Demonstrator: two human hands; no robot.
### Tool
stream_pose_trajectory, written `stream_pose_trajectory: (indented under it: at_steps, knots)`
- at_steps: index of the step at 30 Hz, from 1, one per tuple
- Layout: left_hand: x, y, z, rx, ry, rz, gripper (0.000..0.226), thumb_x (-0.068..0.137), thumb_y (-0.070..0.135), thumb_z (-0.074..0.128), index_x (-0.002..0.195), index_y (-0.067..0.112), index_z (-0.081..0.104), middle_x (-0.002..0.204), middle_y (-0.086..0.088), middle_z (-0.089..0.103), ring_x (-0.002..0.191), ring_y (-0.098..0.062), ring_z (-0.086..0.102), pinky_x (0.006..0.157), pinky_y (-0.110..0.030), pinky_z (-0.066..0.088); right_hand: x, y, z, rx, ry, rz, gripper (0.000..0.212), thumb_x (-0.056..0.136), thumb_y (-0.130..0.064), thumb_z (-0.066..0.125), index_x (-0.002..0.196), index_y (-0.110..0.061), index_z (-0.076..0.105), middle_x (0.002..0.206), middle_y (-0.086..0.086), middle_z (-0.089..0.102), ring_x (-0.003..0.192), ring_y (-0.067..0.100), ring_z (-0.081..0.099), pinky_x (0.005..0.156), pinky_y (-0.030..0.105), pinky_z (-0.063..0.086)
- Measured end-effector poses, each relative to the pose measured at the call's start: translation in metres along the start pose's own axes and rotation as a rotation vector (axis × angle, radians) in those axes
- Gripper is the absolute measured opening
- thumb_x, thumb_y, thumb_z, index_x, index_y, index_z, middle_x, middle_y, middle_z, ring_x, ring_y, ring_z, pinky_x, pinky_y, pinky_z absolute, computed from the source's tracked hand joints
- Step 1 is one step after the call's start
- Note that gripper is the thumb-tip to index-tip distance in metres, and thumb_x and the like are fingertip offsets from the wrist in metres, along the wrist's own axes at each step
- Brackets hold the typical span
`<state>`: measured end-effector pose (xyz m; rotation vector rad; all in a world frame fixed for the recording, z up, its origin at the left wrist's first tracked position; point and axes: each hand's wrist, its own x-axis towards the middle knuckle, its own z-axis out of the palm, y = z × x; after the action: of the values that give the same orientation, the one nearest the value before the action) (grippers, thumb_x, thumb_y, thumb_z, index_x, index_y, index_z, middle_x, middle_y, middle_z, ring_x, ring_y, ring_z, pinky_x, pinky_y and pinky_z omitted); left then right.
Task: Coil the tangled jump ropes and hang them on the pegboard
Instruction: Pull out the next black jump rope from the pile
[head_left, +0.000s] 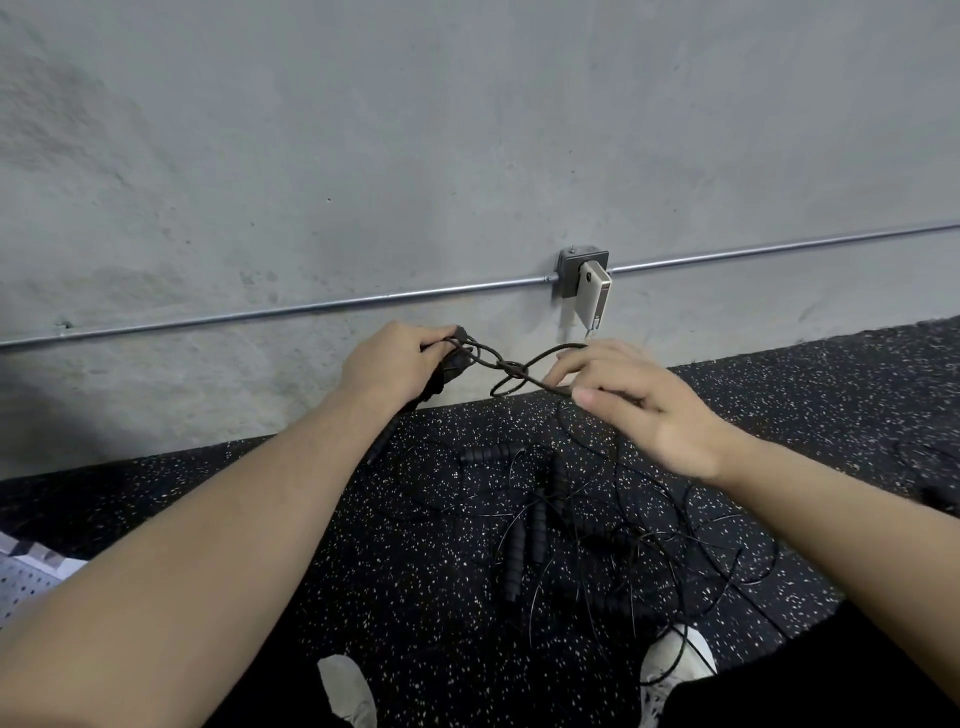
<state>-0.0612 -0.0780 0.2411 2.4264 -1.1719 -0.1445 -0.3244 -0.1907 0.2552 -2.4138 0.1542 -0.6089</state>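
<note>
shoes (675, 657) | left hand (395, 358) grips rope (511, 371) — right hand (639, 400) pinches it

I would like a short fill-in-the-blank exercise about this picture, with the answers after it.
1. The left hand grips a bundle of black ____ loops.
2. The right hand pinches a twisted strand stretched between both ____.
3. More ropes with ribbed handles lie tangled on the speckled ____.
4. A metal conduit runs along the grey ____.

Answers: rope; hands; floor; wall
</note>
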Motion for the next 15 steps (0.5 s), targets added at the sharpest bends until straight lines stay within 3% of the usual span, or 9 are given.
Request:
stream_pose_trajectory:
  at_steps: [2,4,5,7,9,12,15]
  knots:
    - [-0.001,0.001,0.001,-0.004,-0.015,0.018,0.030,0.101,0.053,0.052,0.130,0.052,0.063,0.111,0.015,0.074,0.066,-0.006,0.058,0.055,-0.025,0.043,0.001,0.000,-0.003,0.178,0.098,0.228,0.028,0.097,-0.041,0.051,0.074,-0.034,0.064,0.119,-0.013,0.069,0.107,0.006,0.062,0.101,0.040,0.044]
    - [-0.005,0.006,0.000,-0.036,-0.052,0.066,0.032,0.098,0.058,0.054,0.128,0.052,0.064,0.108,0.020,0.072,0.070,-0.002,0.062,0.058,-0.021,0.046,0.005,0.004,-0.010,0.264,0.237,0.422,0.031,0.100,-0.042,0.052,0.080,-0.026,0.069,0.114,0.005,0.072,0.080,0.018,0.064,0.075,0.032,0.050]
    - [-0.007,0.010,0.001,-0.053,-0.077,0.097,0.032,0.098,0.059,0.055,0.127,0.052,0.065,0.107,0.023,0.071,0.072,0.000,0.063,0.060,-0.019,0.048,0.007,0.006,-0.014,0.333,0.305,0.494,0.030,0.102,-0.039,0.052,0.083,-0.025,0.071,0.108,0.005,0.074,0.078,0.024,0.065,0.071,0.033,0.048]
    - [-0.013,0.022,0.006,-0.076,-0.105,0.148,0.029,0.099,0.057,0.055,0.124,0.051,0.067,0.103,0.028,0.066,0.077,-0.001,0.062,0.063,-0.015,0.046,0.012,0.009,-0.017,0.532,0.389,0.598,0.026,0.104,-0.031,0.053,0.089,-0.019,0.071,0.092,0.003,0.073,0.075,0.025,0.067,0.072,0.038,0.051]
    - [-0.016,0.032,0.012,-0.083,-0.109,0.174,0.023,0.100,0.055,0.053,0.115,0.052,0.070,0.095,0.026,0.068,0.071,-0.001,0.061,0.056,-0.015,0.043,0.017,0.009,-0.014,0.633,0.423,0.666,0.021,0.104,-0.028,0.054,0.098,-0.015,0.069,0.084,0.005,0.069,0.066,0.020,0.063,0.066,0.035,0.053]
    - [-0.016,0.041,0.019,-0.064,-0.135,0.182,0.020,0.102,0.053,0.050,0.103,0.052,0.069,0.077,0.022,0.067,0.065,-0.003,0.061,0.052,-0.023,0.038,0.023,0.009,-0.006,0.673,0.476,0.712,0.017,0.102,-0.031,0.057,0.116,-0.023,0.061,0.098,0.007,0.065,0.072,0.018,0.062,0.061,0.032,0.053]
    - [-0.014,0.046,0.021,-0.049,-0.164,0.156,0.025,0.103,0.055,0.047,0.103,0.047,0.071,0.072,0.021,0.063,0.064,-0.006,0.062,0.052,-0.025,0.037,0.025,0.012,-0.005,0.496,0.606,0.662,0.038,0.096,-0.041,0.064,0.128,-0.033,0.044,0.112,-0.001,0.059,0.082,0.010,0.060,0.071,0.031,0.053]
